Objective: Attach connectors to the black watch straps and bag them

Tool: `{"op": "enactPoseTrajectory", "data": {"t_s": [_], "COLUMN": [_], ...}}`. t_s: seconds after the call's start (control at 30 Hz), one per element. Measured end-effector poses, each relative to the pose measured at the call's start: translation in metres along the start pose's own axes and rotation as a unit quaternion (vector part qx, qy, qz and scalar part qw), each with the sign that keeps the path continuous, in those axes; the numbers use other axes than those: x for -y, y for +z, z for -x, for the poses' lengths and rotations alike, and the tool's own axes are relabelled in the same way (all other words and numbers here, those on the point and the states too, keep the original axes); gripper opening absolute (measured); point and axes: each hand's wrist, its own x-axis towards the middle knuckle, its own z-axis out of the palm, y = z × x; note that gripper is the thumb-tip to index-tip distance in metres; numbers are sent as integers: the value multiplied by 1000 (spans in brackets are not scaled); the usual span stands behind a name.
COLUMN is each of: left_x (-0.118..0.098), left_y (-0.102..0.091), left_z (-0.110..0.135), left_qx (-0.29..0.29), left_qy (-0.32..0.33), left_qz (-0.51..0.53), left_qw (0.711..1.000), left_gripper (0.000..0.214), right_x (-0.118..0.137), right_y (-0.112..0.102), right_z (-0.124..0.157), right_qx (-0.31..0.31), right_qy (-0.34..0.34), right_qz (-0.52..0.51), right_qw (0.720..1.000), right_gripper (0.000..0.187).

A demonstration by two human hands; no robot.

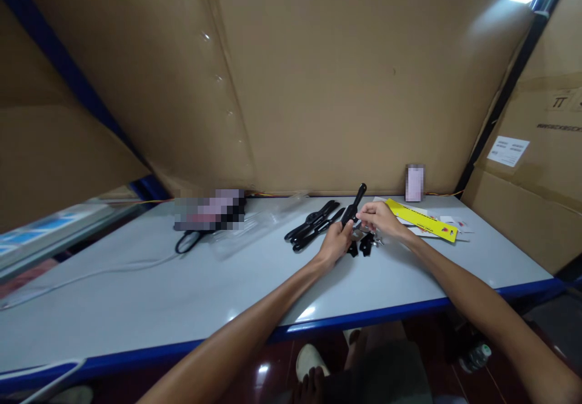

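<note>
1. Left hand (337,241), right of center: fingers curled closed around lower part of black tool (361,194), thumb on top.
2. Tool is right of frame center, tilted, its narrow rounded end pointing up and right.
3. Right hand (381,218), just right of the tool: fingers bent, tips drawn in at the tool's side; cannot tell if they grip it or a small part.
4. More black tools (313,225) lie side by side on the table (159,313), left of left hand.
5. Small black parts (365,245) below right hand, with shiny bits (377,241) beside them; too small to identify.
6. Yellow strip (422,220) slants over white papers, right of right hand.
7. Clear plastic (254,225), center-left; blurred-out dark item (211,210) at its upper left, white cable (113,267) lower left.
8. Blurred-out upright item (414,183) near back edge, right.
9. Cardboard (341,88) fills upper frame; bottle (475,357) on floor, lower right.
</note>
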Motion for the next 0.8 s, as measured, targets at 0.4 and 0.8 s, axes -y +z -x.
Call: {"op": "enactPoseTrajectory", "data": {"t_s": [0.4, 0.8], "left_x": [1, 2], "left_y": [2, 1], "left_z": [0, -1], "left_qx": [-17, -35], "left_qy": [17, -3], "left_qz": [-29, -40], "left_qw": [999, 999], "left_gripper": [44, 47], "right_x": [-3, 0], "right_y": [-1, -33], "right_z": [-1, -7], "right_qx": [0, -151], "right_qy": [-5, -11], "right_qz": [-4, 243], "right_qw": [1000, 958], "right_gripper": [30, 42]}}
